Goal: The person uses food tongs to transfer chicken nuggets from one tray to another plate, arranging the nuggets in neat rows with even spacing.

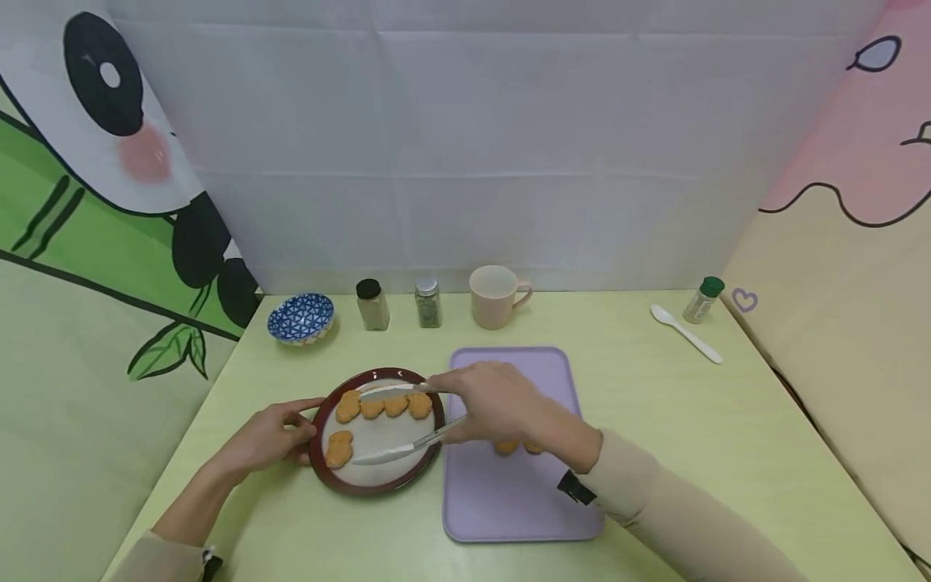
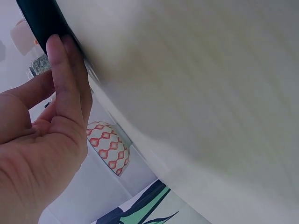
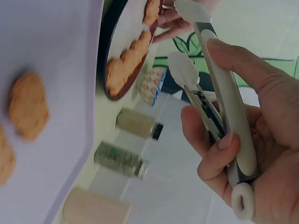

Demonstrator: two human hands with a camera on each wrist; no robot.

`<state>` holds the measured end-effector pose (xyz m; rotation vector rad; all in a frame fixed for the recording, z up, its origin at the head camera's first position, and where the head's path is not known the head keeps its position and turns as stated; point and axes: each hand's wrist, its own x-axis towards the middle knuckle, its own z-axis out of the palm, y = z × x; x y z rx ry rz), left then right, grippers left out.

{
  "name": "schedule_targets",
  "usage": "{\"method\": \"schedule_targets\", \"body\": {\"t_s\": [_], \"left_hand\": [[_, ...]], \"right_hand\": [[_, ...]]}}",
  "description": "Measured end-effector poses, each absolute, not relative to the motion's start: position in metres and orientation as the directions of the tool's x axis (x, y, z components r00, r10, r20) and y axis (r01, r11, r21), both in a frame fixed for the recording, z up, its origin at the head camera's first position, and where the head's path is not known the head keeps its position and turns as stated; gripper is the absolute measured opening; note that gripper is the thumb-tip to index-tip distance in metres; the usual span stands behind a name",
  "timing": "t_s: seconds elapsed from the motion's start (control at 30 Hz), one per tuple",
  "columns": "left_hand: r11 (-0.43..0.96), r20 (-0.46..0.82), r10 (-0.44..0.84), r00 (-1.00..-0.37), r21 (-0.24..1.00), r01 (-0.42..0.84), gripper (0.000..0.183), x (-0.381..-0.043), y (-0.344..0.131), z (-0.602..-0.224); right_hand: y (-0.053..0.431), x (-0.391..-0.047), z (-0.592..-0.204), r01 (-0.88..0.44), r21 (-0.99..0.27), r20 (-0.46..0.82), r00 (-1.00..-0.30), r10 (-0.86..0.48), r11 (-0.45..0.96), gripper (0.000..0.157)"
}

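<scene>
My right hand (image 1: 502, 400) grips a pair of tongs (image 3: 231, 107) with white scalloped heads. The tongs are spread apart, with nothing between their heads, over the brown-rimmed plate (image 1: 378, 488). On that plate, a row of golden nuggets (image 1: 396, 406) lies along the far side and another nugget (image 1: 339, 449) sits at the near left. My left hand (image 1: 272, 440) touches the plate's left rim with its fingertips, fingers fairly straight in the left wrist view. More nuggets (image 3: 29, 106) rest on the purple tray (image 1: 509, 517), partly hidden by my right forearm in the head view.
Along the back stand a blue-patterned bowl (image 1: 301, 317), a black-capped jar (image 1: 373, 307), a silver-capped jar (image 1: 428, 305) and a pink mug (image 1: 492, 299). At the back right, a white spoon (image 1: 687, 334) lies beside a green-capped bottle (image 1: 702, 302).
</scene>
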<state>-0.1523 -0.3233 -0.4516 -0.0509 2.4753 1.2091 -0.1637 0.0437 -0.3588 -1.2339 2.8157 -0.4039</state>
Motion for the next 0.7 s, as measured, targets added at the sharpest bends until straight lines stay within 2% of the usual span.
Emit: {"method": "schedule_targets", "body": {"t_s": [0.43, 0.7], "left_hand": [[0.625, -0.357, 0.135, -0.924, 0.755, -0.2, 0.05, -0.153, -0.322, -0.451], [0.645, -0.362, 0.134, -0.923, 0.738, -0.196, 0.05, -0.154, -0.323, -0.451]], "right_hand": [[0.162, -0.158, -0.359, -0.644, -0.221, 0.043, -0.756, -0.653, 0.732, 0.079], [0.199, -0.157, -0.373, -0.632, -0.214, 0.008, -0.763, -0.646, 0.745, 0.068]]}}
